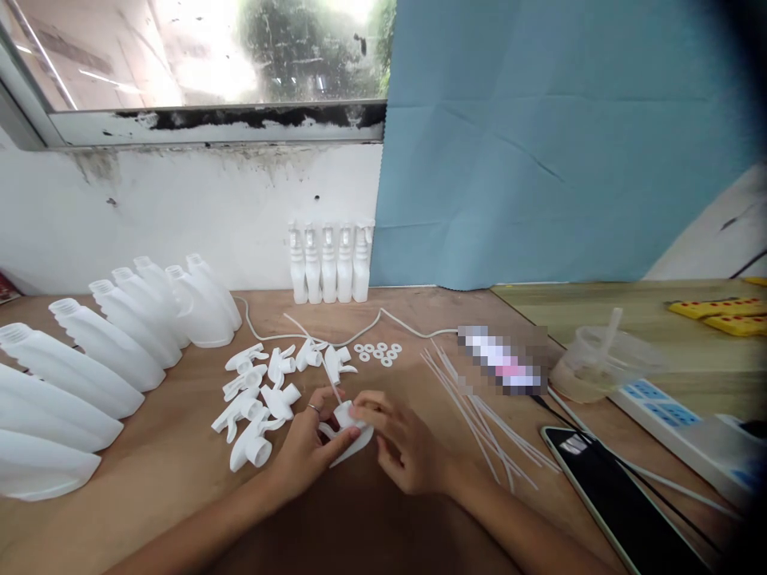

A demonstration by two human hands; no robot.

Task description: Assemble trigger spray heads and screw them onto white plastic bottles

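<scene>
Curled left grip (315,431) beside right grip (403,443)

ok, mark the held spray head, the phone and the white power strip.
Spray head (358,446): head view, on its white body.
Phone (621,505): head view, on its dark screen.
White power strip (669,419): head view, on its socketed top.

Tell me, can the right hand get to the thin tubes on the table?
Probably yes: the loose tubes lie just beside the right hand, and nothing seems in between. That hand is at the sprayer, though, so it may need to leave that first.
</scene>
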